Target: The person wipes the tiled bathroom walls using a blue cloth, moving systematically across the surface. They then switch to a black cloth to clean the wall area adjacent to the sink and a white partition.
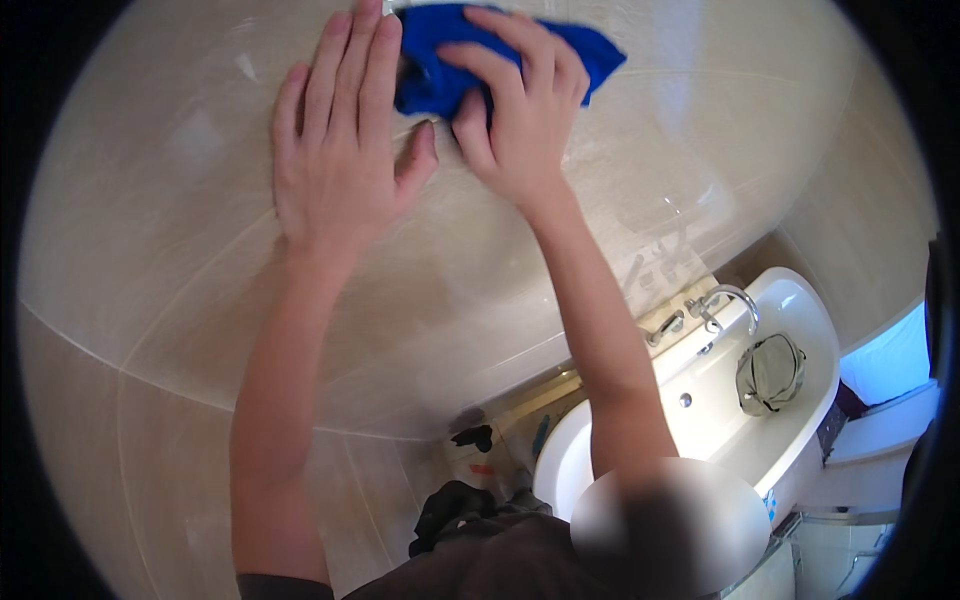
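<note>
Glossy beige wall tiles (700, 130) fill most of the view, their pale grout lines bowed by the lens. Next in size comes a white bathtub (700, 430) at lower right, well apart from both hands. Then the left hand (345, 165), laid palm-down on the tiles with fingers straight and close together, thumb spread toward the right; it grasps nothing that shows. Beside it, the right hand (530, 120) reaches up and leftward, its fingers bent and spread over a blue cloth (428, 80), holding it against the wall, with the thumb near the lower edge; whether a fold is pinched between thumb and fingers I cannot tell. Near the top of the view, the cloth lies beneath the right fingers, its long axis running roughly sideways: one end sits right beside the left index finger, perhaps touching it, while a pointed corner sticks out past the right knuckles. Thus the right hand is plainly the nearer. Smaller still are a grey-green bag (770, 375) inside the tub and a curved chrome tap (738, 291) at its wall side.
</note>
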Action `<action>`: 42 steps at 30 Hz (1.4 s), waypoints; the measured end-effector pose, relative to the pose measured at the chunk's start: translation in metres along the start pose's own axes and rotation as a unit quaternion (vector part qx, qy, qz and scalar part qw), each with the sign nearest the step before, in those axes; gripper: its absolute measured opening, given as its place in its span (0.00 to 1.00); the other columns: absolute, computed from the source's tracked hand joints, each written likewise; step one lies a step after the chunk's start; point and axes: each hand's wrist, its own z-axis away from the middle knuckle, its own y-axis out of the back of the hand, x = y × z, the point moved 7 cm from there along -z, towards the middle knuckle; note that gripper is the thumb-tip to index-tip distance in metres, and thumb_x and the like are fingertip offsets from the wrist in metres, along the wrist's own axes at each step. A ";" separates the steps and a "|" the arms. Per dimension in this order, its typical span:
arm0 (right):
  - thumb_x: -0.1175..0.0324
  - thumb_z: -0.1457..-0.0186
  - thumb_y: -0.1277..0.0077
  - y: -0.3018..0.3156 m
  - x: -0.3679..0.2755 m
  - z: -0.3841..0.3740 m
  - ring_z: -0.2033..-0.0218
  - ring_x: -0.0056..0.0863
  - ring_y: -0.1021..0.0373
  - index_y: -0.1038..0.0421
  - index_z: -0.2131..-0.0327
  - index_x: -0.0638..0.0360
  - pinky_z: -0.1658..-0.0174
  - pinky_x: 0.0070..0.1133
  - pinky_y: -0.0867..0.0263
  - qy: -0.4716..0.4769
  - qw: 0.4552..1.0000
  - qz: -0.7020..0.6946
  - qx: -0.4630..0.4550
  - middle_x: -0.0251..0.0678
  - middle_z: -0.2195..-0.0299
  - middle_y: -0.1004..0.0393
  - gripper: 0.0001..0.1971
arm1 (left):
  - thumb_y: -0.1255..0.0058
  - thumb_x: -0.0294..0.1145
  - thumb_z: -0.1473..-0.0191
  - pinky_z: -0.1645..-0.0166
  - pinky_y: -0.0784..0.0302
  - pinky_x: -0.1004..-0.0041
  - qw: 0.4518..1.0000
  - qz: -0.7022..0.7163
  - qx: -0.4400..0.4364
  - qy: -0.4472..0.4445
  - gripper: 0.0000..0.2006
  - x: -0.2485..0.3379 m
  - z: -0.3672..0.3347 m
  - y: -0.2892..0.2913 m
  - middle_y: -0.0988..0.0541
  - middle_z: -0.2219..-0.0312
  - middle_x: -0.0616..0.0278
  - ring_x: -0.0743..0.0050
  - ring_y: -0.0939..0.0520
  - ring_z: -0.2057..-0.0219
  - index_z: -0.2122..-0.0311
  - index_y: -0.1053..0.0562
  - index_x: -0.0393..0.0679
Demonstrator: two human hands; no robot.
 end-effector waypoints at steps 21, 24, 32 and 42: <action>0.72 0.57 0.51 -0.004 0.017 -0.085 0.49 0.41 0.37 0.28 0.57 0.51 0.46 0.35 0.46 0.105 0.994 -0.038 0.021 0.37 0.50 0.31 0.19 | 0.48 0.48 0.50 0.37 0.42 0.56 0.999 -0.036 -0.028 0.008 0.36 0.002 0.001 -0.007 0.39 0.35 0.61 0.60 0.38 0.36 0.36 0.39 0.48; 0.72 0.60 0.51 0.010 0.024 -0.047 0.49 0.40 0.36 0.27 0.58 0.50 0.46 0.35 0.47 0.060 0.998 -0.025 -0.002 0.37 0.49 0.30 0.20 | 0.51 0.46 0.51 0.36 0.45 0.54 0.998 -0.042 -0.036 0.002 0.36 0.007 -0.008 -0.002 0.39 0.36 0.51 0.53 0.39 0.36 0.38 0.39 0.39; 0.72 0.65 0.50 0.032 0.033 0.078 0.48 0.40 0.36 0.26 0.60 0.41 0.46 0.35 0.48 -0.055 0.998 0.004 -0.023 0.31 0.49 0.30 0.22 | 0.50 0.44 0.54 0.35 0.48 0.53 0.998 -0.051 -0.034 -0.011 0.39 0.009 -0.004 -0.005 0.41 0.36 0.47 0.51 0.41 0.35 0.38 0.42 0.34; 0.73 0.52 0.57 0.062 0.003 0.263 0.44 0.50 0.41 0.33 0.54 0.53 0.40 0.43 0.50 -0.239 0.969 0.065 0.003 0.49 0.46 0.35 0.18 | 0.49 0.54 0.47 0.38 0.45 0.43 0.996 -0.081 -0.016 -0.032 0.34 0.012 0.005 -0.019 0.41 0.35 0.59 0.45 0.41 0.36 0.34 0.42 0.70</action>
